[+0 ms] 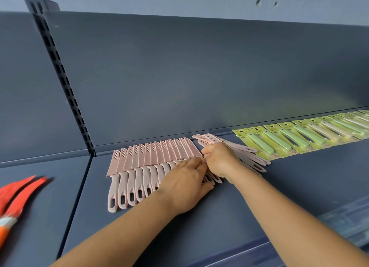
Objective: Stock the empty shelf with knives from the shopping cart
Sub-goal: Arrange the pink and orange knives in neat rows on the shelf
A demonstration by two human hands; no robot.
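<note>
Pressing flat on the pink knife row at frame centre: left hand, fingers together, palm down over the handles at the row's right end. Row overlapped like shingles on the dark shelf, sheathed blades toward the back panel, looped handles toward the frame bottom.

Gripping a loose bundle of pink knives just right of the row: right hand, fingers curled around the bundle's middle, thumb and forefinger pinching near the row's last knife. Bundle fanned, sheath tips up-left, handles splaying down-right. Exact count hidden by the hand.

Crowding the bundle on the right: carded green knives, yellow-green backing cards, overlapped in a line running to the upper right edge of frame. Nearest card just beside the bundle's handles, maybe touching — cannot tell.

Sitting lower left on the neighbouring shelf section: red-orange fabric item, blurred, well apart from the knives. Slotted upright dividing the two sections, upper left to centre. Shopping cart out of view.
</note>
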